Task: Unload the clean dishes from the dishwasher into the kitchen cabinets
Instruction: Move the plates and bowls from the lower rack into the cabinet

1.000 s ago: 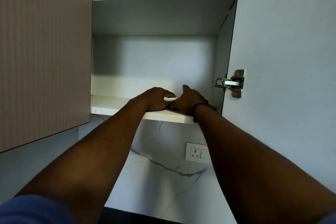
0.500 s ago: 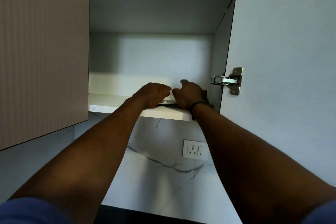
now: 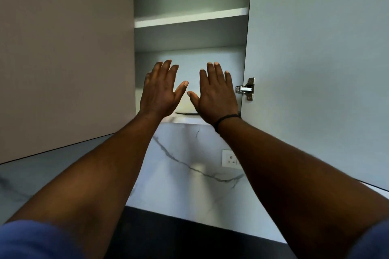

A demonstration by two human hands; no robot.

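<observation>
A white plate (image 3: 185, 111) lies flat on the bottom shelf (image 3: 185, 120) of the open wall cabinet; only a sliver of it shows between my wrists. My left hand (image 3: 161, 88) is raised in front of the cabinet opening with straight, spread fingers and holds nothing. My right hand (image 3: 216, 90) is beside it, fingers straight too and empty, a dark band on its wrist. Both hands are above the plate and apart from it.
The cabinet's open door (image 3: 315, 59) stands at the right with a metal hinge (image 3: 247, 88). A closed cabinet door (image 3: 63, 48) fills the left. An upper shelf (image 3: 189, 19) is bare. Below are a marble backsplash (image 3: 189, 164) with a wall socket (image 3: 230, 158).
Both hands let go of the plate on the bottom shelf and lifted up and back with fingers spread. The view has shifted, so the cabinet sits further right and higher.
</observation>
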